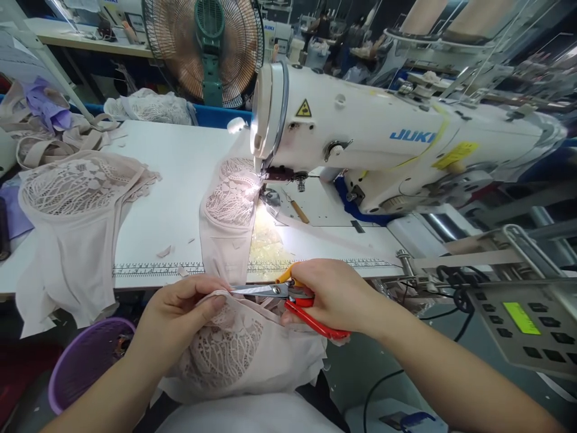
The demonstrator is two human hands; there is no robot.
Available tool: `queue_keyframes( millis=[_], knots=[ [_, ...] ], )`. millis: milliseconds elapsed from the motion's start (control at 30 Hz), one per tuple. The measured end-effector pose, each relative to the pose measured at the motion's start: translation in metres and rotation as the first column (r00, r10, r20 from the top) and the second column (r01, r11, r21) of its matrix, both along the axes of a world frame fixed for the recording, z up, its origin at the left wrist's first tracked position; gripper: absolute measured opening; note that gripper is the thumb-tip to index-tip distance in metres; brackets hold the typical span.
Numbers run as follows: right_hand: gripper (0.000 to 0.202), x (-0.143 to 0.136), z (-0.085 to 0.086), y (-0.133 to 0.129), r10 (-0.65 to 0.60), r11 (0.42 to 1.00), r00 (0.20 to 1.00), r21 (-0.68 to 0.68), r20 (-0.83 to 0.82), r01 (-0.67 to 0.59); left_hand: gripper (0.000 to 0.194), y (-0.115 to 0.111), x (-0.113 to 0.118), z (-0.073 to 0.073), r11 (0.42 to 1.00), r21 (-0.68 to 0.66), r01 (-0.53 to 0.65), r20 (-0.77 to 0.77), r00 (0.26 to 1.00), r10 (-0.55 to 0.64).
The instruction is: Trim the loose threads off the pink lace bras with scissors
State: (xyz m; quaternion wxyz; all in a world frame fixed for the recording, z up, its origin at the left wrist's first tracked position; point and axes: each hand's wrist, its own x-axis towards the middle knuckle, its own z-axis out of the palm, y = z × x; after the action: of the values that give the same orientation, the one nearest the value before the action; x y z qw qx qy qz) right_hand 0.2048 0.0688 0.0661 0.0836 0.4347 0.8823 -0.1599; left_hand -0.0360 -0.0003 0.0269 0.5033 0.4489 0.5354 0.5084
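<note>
My left hand point(189, 313) pinches the upper edge of a pale pink lace bra point(229, 355) that hangs over my lap at the table's front edge. In my right hand point(333, 294) is a pair of scissors point(274, 290) with red and orange handles. Their blades point left and meet the fabric edge beside my left fingertips; whether the cloth lies between the blades I cannot tell. Another lace cup section point(232, 198) of pale pink fabric lies under the needle area of the white sewing machine point(351, 132), reaching down to the front edge.
A stack of similar lace bra pieces point(76, 198) overhangs the table point(166, 180) at left, above a purple basket point(92, 355). A wooden-handled tool point(297, 208) lies by the machine. A fan point(210, 48) stands behind; a control panel point(527, 325) sits at right.
</note>
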Motion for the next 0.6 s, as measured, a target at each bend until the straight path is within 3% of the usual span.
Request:
queue_keyframes(
  millis=[133,433,600],
  knots=[
    [0.03,0.0001,0.001,-0.0003,0.008,1.0,1.0,0.01,0.02,-0.008,0.009,0.0008,0.0002,0.0014,0.999,0.048,0.014,-0.069,0.998,-0.01],
    [0.041,-0.0011,-0.0024,0.0002,-0.012,1.0,1.0,0.015,0.003,0.012,0.004,0.0036,-0.0005,-0.0007,0.996,-0.076,0.055,-0.038,0.998,-0.058],
    [0.041,0.0007,-0.004,-0.0005,-0.014,1.0,1.0,0.018,-0.013,0.015,0.004,0.0038,0.0005,0.002,0.997,-0.04,0.069,-0.07,0.995,-0.072]
  ],
)
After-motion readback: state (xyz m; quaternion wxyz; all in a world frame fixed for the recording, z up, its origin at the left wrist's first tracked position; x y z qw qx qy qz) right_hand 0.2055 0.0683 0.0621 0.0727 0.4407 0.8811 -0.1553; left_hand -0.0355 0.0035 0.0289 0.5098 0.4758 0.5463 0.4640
